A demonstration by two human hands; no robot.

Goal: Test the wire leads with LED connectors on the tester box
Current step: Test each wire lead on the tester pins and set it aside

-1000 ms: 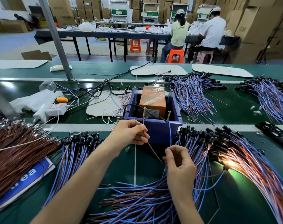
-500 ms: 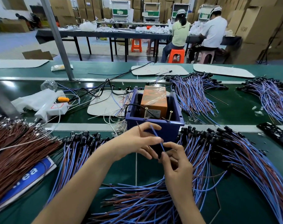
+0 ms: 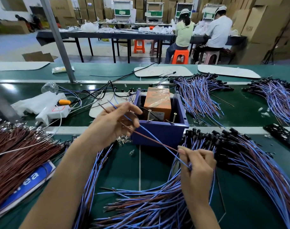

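Observation:
The blue tester box (image 3: 160, 133) stands mid-bench with an orange block (image 3: 157, 100) inside and two upright screws (image 3: 148, 115) at its front edge. My left hand (image 3: 111, 124) pinches the free ends of a blue and brown wire lead (image 3: 150, 138), just left of the box. Lower right, my right hand (image 3: 197, 164) pinches the same lead. The lead runs taut between both hands, in front of the box. Its ends point up-left, away from the screws.
Piles of blue-brown leads with black LED connectors (image 3: 240, 146) lie right of the box and below my hands. Brown wires (image 3: 16, 154) heap at left. A white power strip (image 3: 54, 111) sits at left. Two seated people (image 3: 184, 33) work at a far table.
A second ago the left hand held the lead ends at the screws and an LED glowed at right. Since then both hands pulled apart, the lead came off, and the glow is gone.

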